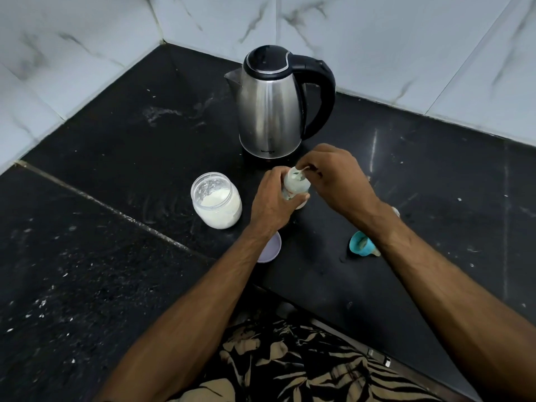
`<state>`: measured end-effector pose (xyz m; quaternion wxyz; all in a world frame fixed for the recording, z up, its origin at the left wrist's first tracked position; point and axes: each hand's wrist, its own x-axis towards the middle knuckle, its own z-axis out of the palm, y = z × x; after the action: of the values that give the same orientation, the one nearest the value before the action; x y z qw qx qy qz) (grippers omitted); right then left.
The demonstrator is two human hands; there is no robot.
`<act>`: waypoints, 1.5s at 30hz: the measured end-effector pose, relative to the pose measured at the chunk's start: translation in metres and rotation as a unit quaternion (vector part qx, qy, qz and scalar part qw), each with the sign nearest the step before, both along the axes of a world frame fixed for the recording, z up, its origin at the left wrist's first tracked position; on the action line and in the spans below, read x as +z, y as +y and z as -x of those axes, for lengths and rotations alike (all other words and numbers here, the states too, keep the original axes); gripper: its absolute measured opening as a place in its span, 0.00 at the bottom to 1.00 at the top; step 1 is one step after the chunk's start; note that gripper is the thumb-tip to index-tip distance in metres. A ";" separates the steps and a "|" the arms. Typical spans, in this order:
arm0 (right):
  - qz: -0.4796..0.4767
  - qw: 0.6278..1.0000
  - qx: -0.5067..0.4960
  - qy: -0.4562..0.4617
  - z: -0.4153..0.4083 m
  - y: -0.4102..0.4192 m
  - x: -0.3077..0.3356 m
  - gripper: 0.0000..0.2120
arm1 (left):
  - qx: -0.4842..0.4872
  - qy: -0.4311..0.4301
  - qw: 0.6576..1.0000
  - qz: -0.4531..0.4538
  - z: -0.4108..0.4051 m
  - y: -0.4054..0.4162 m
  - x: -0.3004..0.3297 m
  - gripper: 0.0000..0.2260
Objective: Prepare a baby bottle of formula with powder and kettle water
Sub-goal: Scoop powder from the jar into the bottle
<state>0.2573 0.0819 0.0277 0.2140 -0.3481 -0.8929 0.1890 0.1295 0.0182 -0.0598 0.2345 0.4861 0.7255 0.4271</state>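
Note:
A small clear baby bottle [295, 185] stands on the black counter with its mouth uncovered. My left hand [271, 200] grips its body from the left. My right hand [336, 177] is just above and right of the mouth and pinches a small white scoop or spoon [304, 170] whose tip reaches into the bottle. An open clear jar of white powder [216, 200] stands to the left of the bottle. The steel kettle [271, 103], with a black lid and handle, sits behind the bottle, handle turned to the right.
A pale lilac lid [271, 247] lies on the counter under my left wrist. A teal bottle collar with its teat [362, 243] lies on its side beside my right forearm. Marble-patterned walls close the corner behind the kettle. Powder specks dot the counter [116, 158].

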 end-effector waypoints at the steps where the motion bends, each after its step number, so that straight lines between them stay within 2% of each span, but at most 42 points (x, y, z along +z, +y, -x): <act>1: -0.001 1.000 0.005 0.004 -0.001 0.000 -0.002 0.09 | 0.000 -0.002 1.000 0.000 0.000 0.000 0.000 0.25; 4: 0.003 1.000 0.020 -0.012 -0.003 -0.002 -0.005 0.09 | -0.001 -0.004 1.000 -0.002 0.000 0.000 0.000 0.25; 7: -0.015 1.000 0.005 0.026 -0.005 0.002 -0.003 0.08 | 0.001 -0.001 1.000 -0.002 0.001 0.000 -0.001 0.25; 10: -0.009 0.999 0.033 -0.016 -0.004 0.002 -0.003 0.07 | 0.000 -0.001 1.000 -0.004 0.001 0.000 -0.002 0.25; 13: -0.019 0.999 0.007 0.031 -0.005 0.003 -0.004 0.07 | -0.002 -0.002 1.000 0.001 0.001 0.001 -0.002 0.26; 17: 0.003 1.000 0.019 -0.015 -0.004 0.003 -0.005 0.08 | -0.005 -0.008 1.000 0.000 0.001 0.000 -0.001 0.25; 20: -0.021 0.999 -0.013 0.039 -0.006 0.001 -0.005 0.08 | -0.003 -0.010 1.000 -0.001 0.002 0.001 -0.001 0.25; 23: 0.001 1.000 0.004 -0.010 -0.005 0.001 -0.006 0.09 | -0.004 -0.012 1.000 0.004 0.002 0.001 -0.001 0.25; 27: -0.027 0.997 -0.035 0.057 -0.007 0.000 -0.007 0.10 | -0.005 -0.010 1.000 0.004 0.002 0.001 -0.001 0.26; 31: 0.042 0.999 -0.018 0.004 -0.006 0.000 -0.011 0.14 | -0.005 -0.012 1.000 0.009 0.002 0.002 -0.001 0.25; 34: 0.044 0.993 -0.066 0.086 -0.006 -0.002 -0.013 0.11 | -0.003 -0.012 1.000 0.005 0.002 0.002 -0.002 0.25; 36: 0.078 0.981 -0.092 0.152 -0.006 -0.005 -0.014 0.11 | 0.001 -0.013 1.000 0.001 0.002 0.001 -0.003 0.25; 39: 0.139 0.945 -0.144 0.259 -0.007 -0.005 -0.014 0.10 | 0.005 -0.014 1.000 0.000 0.001 0.002 -0.005 0.25; 45: 0.259 0.864 -0.204 0.382 -0.014 -0.001 -0.017 0.06 | 0.005 -0.014 1.000 -0.003 0.000 0.002 -0.005 0.25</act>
<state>0.2717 0.0810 0.0104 0.4743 -0.4660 -0.5695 0.4833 0.1293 0.0202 -0.0649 0.2415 0.4770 0.7232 0.4372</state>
